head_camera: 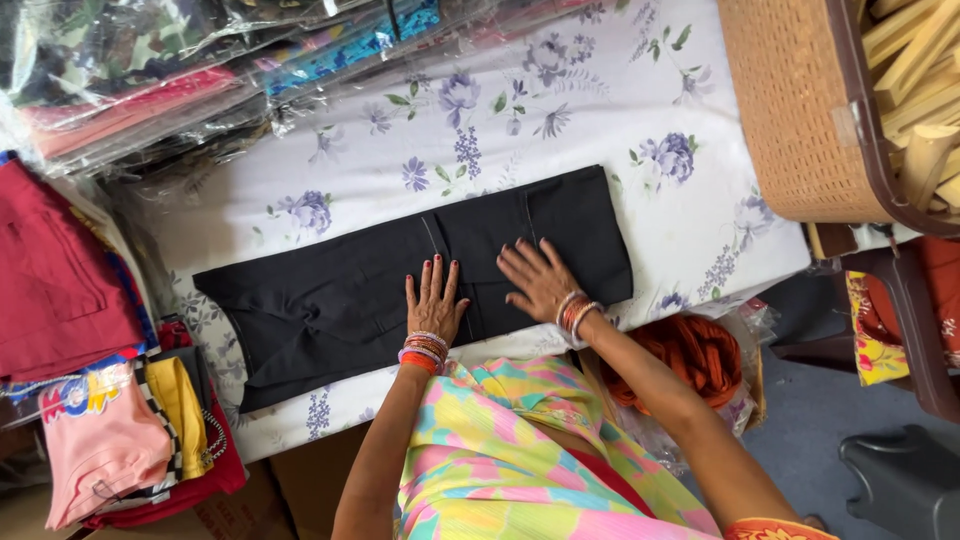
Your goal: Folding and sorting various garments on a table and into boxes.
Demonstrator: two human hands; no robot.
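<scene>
A folded black garment (330, 290) lies flat across a table covered by a white cloth with purple flowers (520, 110). My left hand (433, 300) rests flat on the garment near its front edge, fingers spread. My right hand (535, 280) lies palm down on the garment just to the right, fingers apart. Both wrists carry stacks of coloured bangles. Neither hand grips anything.
Plastic-wrapped clothes (200, 60) pile along the back left. Folded red, pink and yellow garments (100, 400) stack at the left. A woven brown basket (800, 110) holding wooden pieces stands at the right, an orange bundle (690, 355) below the table edge.
</scene>
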